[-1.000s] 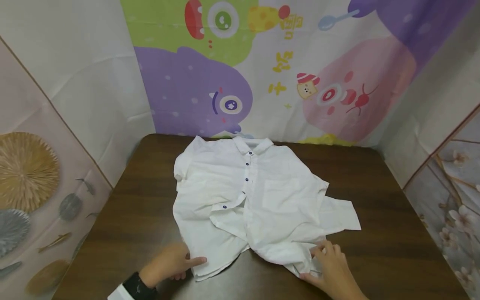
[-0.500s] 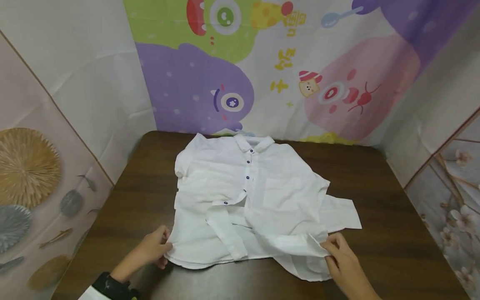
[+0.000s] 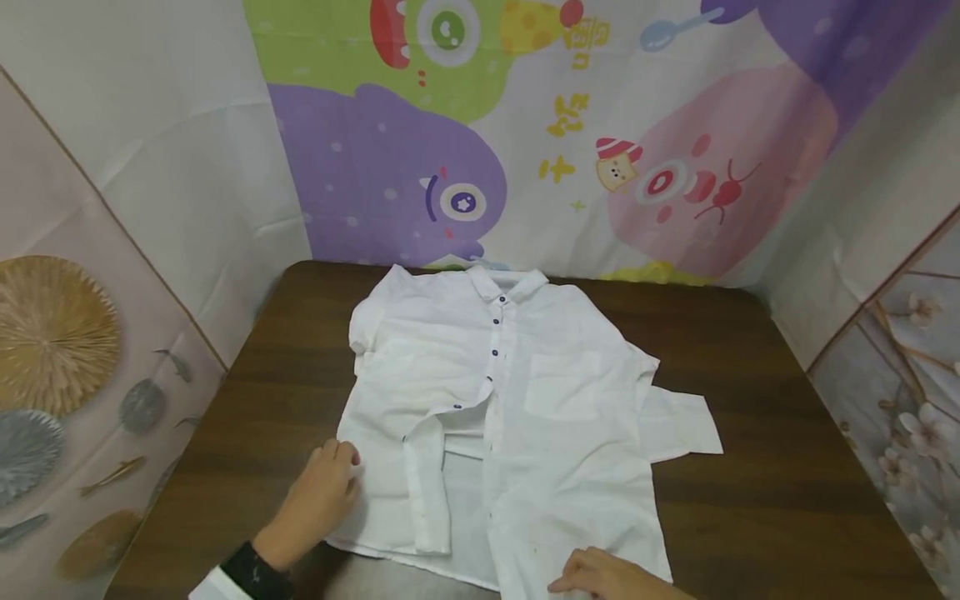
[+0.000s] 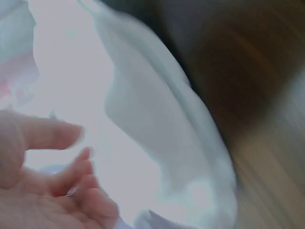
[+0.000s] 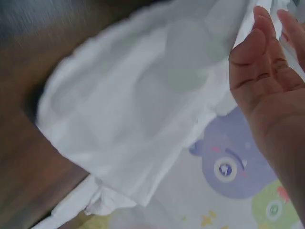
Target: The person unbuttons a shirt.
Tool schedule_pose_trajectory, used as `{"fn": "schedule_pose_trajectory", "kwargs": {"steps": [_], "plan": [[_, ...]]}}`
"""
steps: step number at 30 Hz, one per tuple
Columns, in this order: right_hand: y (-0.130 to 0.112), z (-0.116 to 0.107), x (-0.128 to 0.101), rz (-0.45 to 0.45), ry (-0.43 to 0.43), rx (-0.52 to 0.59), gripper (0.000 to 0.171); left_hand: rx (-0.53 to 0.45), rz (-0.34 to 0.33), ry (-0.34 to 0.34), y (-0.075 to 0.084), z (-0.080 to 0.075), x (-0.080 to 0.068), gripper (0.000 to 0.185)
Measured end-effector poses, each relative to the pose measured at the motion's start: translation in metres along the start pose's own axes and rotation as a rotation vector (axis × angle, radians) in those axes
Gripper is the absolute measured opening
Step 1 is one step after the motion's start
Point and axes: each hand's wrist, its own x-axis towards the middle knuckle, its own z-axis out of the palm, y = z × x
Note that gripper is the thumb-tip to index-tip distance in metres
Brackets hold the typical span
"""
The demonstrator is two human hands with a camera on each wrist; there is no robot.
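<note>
A white short-sleeved shirt (image 3: 525,375) with dark blue buttons lies front up on a dark wooden table (image 3: 750,375), collar (image 3: 506,287) at the far side. Its lower front is open, and the left placket is turned over. My left hand (image 3: 318,496) rests on the shirt's lower left edge. In the blurred left wrist view, its fingers (image 4: 52,186) lie loosely over the white cloth (image 4: 143,119). My right hand (image 3: 600,575) lies on the hem of the right front panel. The right wrist view shows the right hand's straight fingers (image 5: 267,81) beside the fabric (image 5: 133,109).
One sleeve (image 3: 678,425) sticks out flat to the right. A cartoon-printed cloth backdrop (image 3: 465,167) hangs behind the table, with patterned panels on the left (image 3: 67,350) and right (image 3: 900,375). Bare wood shows to the left and right of the shirt.
The right front panel has been pulled down flat toward me, and my right hand moved to its hem. My left hand shifted slightly along the left edge, and the bunched lower part is now spread out.
</note>
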Motion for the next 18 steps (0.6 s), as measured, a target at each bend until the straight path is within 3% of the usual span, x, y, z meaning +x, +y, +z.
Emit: {"fn": "schedule_pose_trajectory", "kwargs": {"steps": [1, 4, 7, 10, 13, 15, 18], "plan": [[-0.001, -0.006, 0.001, 0.084, -0.026, 0.006, 0.024, -0.050, 0.007, -0.003, 0.009, 0.003, 0.003, 0.013], [-0.005, -0.024, 0.006, 0.368, -0.051, -0.031, 0.024, -0.171, 0.000, -0.068, 0.030, 0.013, 0.012, 0.036], [-0.004, -0.036, 0.011, 0.508, -0.042, -0.183, 0.021, -0.272, -0.046, -0.168, 0.044, 0.018, 0.020, 0.056], [0.000, -0.044, 0.015, 0.529, -0.020, -0.264, 0.018, -0.310, -0.024, -0.205, 0.058, 0.019, 0.026, 0.058], [0.004, -0.050, 0.018, 0.527, -0.025, -0.231, 0.018, -0.286, 0.068, -0.251, 0.076, 0.015, 0.027, 0.058], [0.006, -0.054, 0.021, 0.528, -0.041, -0.189, 0.021, -0.220, 0.135, -0.342, 0.090, 0.013, 0.024, 0.058], [0.010, -0.060, 0.027, 0.522, -0.072, -0.162, 0.024, -0.043, 0.236, -0.512, 0.107, 0.018, 0.017, 0.050]]}}
